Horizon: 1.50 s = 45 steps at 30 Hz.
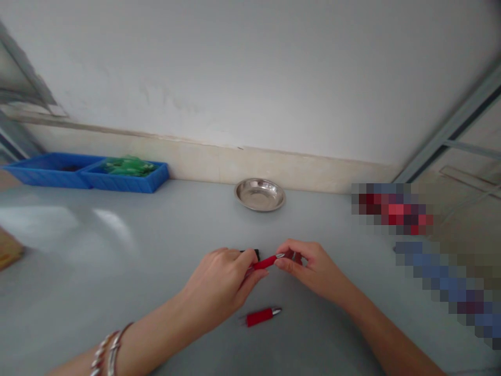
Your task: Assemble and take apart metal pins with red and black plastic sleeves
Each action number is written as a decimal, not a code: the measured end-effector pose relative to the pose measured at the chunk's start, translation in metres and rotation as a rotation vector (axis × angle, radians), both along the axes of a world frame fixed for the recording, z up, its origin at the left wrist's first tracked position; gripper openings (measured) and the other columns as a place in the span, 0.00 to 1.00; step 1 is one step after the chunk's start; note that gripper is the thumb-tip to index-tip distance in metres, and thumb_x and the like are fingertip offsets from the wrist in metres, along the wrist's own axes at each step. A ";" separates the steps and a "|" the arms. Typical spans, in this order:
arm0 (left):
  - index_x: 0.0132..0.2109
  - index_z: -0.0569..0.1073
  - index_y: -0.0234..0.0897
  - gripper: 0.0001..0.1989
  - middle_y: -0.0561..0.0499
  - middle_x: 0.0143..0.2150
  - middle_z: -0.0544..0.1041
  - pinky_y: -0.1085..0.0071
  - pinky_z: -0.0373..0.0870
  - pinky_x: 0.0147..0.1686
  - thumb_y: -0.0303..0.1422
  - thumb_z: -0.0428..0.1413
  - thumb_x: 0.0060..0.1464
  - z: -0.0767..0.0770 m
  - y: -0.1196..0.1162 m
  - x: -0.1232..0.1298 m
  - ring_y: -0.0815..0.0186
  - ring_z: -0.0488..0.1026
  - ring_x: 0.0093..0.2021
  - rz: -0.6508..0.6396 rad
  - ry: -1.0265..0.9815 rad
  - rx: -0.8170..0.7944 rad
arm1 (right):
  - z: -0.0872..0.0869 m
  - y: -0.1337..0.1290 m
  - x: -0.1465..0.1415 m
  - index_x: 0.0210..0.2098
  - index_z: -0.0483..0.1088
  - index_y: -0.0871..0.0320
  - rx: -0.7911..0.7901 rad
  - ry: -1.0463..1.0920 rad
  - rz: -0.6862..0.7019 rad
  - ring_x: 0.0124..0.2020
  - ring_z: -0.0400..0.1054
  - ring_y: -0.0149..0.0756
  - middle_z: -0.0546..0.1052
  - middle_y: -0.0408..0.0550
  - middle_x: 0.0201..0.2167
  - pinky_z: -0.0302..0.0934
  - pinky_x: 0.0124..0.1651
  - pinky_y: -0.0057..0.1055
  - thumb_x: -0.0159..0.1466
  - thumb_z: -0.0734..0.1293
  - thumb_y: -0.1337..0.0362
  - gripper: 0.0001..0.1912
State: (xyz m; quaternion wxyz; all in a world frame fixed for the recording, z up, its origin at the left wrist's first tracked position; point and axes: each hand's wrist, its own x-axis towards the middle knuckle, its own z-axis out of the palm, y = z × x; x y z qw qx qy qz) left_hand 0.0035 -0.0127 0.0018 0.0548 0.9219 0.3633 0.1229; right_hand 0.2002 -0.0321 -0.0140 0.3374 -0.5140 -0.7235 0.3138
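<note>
My left hand holds a red pen by its body between thumb and fingers, the silver tip pointing right. At that tip, the thumb and fingertips of my right hand are pinched together. A small black object shows just behind my left fingers, mostly hidden. Nearer to me, below the hands, red pen parts with a silver tip lie on the grey table; their left end is blurred and looks transparent.
A round steel dish stands near the wall. Two blue trays are at the back left, one with green plastic. A wooden piece lies at the left edge. Pixelated areas cover the right side.
</note>
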 end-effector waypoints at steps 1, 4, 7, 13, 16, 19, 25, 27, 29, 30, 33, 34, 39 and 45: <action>0.34 0.69 0.35 0.13 0.50 0.26 0.74 0.71 0.63 0.25 0.37 0.45 0.61 0.000 0.000 0.000 0.64 0.71 0.25 -0.004 -0.006 0.003 | 0.000 0.000 0.000 0.29 0.70 0.58 0.000 0.004 0.001 0.25 0.62 0.29 0.71 0.42 0.22 0.55 0.27 0.24 0.60 0.63 0.57 0.11; 0.34 0.69 0.36 0.14 0.51 0.25 0.73 0.72 0.62 0.25 0.37 0.44 0.61 -0.001 0.000 0.000 0.66 0.70 0.24 -0.023 -0.026 0.029 | -0.001 0.001 0.001 0.31 0.71 0.58 -0.002 0.030 0.001 0.26 0.62 0.30 0.71 0.42 0.23 0.56 0.28 0.24 0.60 0.63 0.57 0.11; 0.34 0.69 0.36 0.14 0.51 0.25 0.73 0.73 0.62 0.25 0.37 0.44 0.61 -0.002 0.000 -0.001 0.66 0.70 0.24 -0.032 -0.044 0.052 | -0.002 0.001 0.001 0.33 0.71 0.58 0.000 0.055 0.003 0.26 0.62 0.30 0.71 0.42 0.23 0.55 0.29 0.25 0.60 0.64 0.57 0.10; 0.34 0.69 0.35 0.14 0.50 0.27 0.74 0.71 0.64 0.27 0.37 0.43 0.62 -0.003 0.001 -0.001 0.65 0.71 0.27 -0.043 -0.033 0.026 | -0.002 0.002 0.001 0.26 0.69 0.59 0.033 0.032 0.037 0.24 0.60 0.28 0.70 0.41 0.21 0.52 0.26 0.24 0.62 0.61 0.57 0.14; 0.34 0.69 0.36 0.14 0.49 0.27 0.74 0.71 0.63 0.26 0.37 0.43 0.62 -0.002 0.000 0.000 0.64 0.71 0.26 -0.039 -0.028 0.018 | -0.002 0.002 0.001 0.21 0.66 0.60 0.039 -0.005 0.038 0.22 0.58 0.28 0.66 0.41 0.18 0.51 0.25 0.24 0.63 0.59 0.55 0.19; 0.34 0.69 0.36 0.14 0.50 0.27 0.74 0.72 0.62 0.26 0.37 0.44 0.62 -0.001 0.000 0.000 0.65 0.70 0.26 -0.036 -0.024 0.015 | -0.003 0.002 0.002 0.23 0.66 0.60 0.034 0.019 0.031 0.23 0.59 0.28 0.67 0.42 0.19 0.52 0.25 0.24 0.63 0.58 0.52 0.20; 0.34 0.69 0.36 0.13 0.51 0.26 0.73 0.71 0.62 0.26 0.36 0.44 0.62 -0.002 0.001 0.000 0.65 0.70 0.25 -0.035 -0.032 0.040 | -0.001 0.001 0.002 0.34 0.69 0.57 -0.024 0.133 -0.002 0.29 0.63 0.30 0.73 0.44 0.30 0.56 0.29 0.25 0.59 0.64 0.57 0.10; 0.34 0.69 0.35 0.14 0.50 0.26 0.74 0.71 0.62 0.26 0.37 0.44 0.62 -0.003 0.001 0.000 0.65 0.70 0.25 -0.036 -0.031 0.044 | -0.001 0.001 0.001 0.32 0.69 0.58 -0.027 0.112 -0.002 0.27 0.62 0.29 0.72 0.43 0.27 0.55 0.28 0.25 0.60 0.64 0.58 0.09; 0.34 0.69 0.35 0.14 0.50 0.26 0.74 0.71 0.62 0.25 0.37 0.43 0.62 -0.003 0.001 -0.001 0.65 0.70 0.25 -0.033 -0.027 0.048 | -0.001 0.000 0.001 0.28 0.68 0.59 -0.025 0.078 -0.002 0.24 0.60 0.28 0.70 0.42 0.23 0.54 0.27 0.25 0.61 0.62 0.58 0.12; 0.34 0.69 0.35 0.14 0.50 0.26 0.74 0.71 0.62 0.25 0.37 0.43 0.62 -0.003 0.001 -0.001 0.65 0.70 0.25 -0.033 -0.023 0.048 | 0.000 0.000 0.001 0.25 0.68 0.59 -0.022 0.059 0.002 0.24 0.60 0.28 0.69 0.42 0.21 0.53 0.27 0.25 0.62 0.60 0.57 0.14; 0.34 0.69 0.36 0.14 0.50 0.26 0.74 0.71 0.62 0.25 0.36 0.43 0.62 -0.002 0.001 -0.001 0.65 0.70 0.25 -0.035 -0.022 0.045 | 0.000 0.001 0.001 0.22 0.65 0.60 -0.010 0.023 0.010 0.23 0.60 0.29 0.67 0.41 0.19 0.53 0.27 0.25 0.64 0.58 0.55 0.20; 0.34 0.69 0.36 0.14 0.51 0.26 0.74 0.71 0.62 0.25 0.36 0.43 0.62 -0.002 0.001 -0.001 0.65 0.70 0.25 -0.035 -0.026 0.046 | 0.000 0.001 0.002 0.23 0.66 0.60 -0.003 0.029 0.010 0.24 0.60 0.29 0.68 0.42 0.20 0.53 0.27 0.25 0.64 0.58 0.55 0.18; 0.34 0.69 0.35 0.14 0.51 0.25 0.73 0.71 0.62 0.25 0.37 0.44 0.62 -0.002 0.001 -0.001 0.65 0.70 0.25 -0.033 -0.042 0.060 | -0.002 0.002 0.002 0.33 0.67 0.58 -0.007 0.100 0.011 0.28 0.63 0.30 0.71 0.42 0.25 0.55 0.30 0.24 0.62 0.62 0.59 0.09; 0.34 0.69 0.35 0.12 0.51 0.25 0.73 0.72 0.62 0.25 0.36 0.45 0.61 -0.003 0.001 0.000 0.65 0.70 0.24 -0.036 -0.034 0.065 | -0.001 0.001 0.002 0.26 0.66 0.60 -0.007 0.053 0.011 0.25 0.61 0.28 0.69 0.41 0.21 0.54 0.28 0.24 0.64 0.59 0.59 0.14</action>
